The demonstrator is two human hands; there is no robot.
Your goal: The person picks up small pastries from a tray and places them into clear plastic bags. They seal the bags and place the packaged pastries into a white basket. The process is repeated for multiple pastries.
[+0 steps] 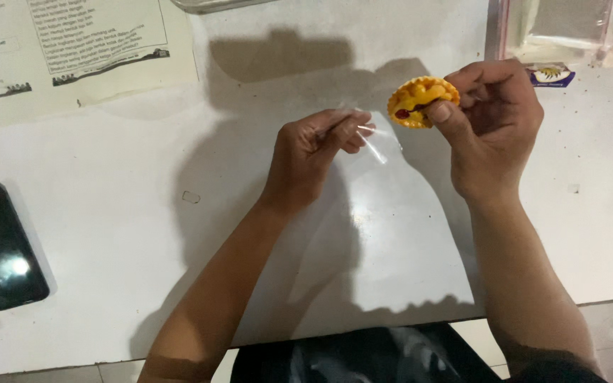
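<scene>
White table [143, 177] (glossy, shadowed), right hand [494, 124] pinching yellow tart [420, 99], left hand [317, 152] gripping clear wrapper [377, 145].

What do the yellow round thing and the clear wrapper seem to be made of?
Yellow round thing: probably baked pastry, matte golden with a scalloped rim and a dark red spot; moulded plastic is possible. Clear wrapper: thin glossy plastic film, see-through, with bright glints.
</scene>
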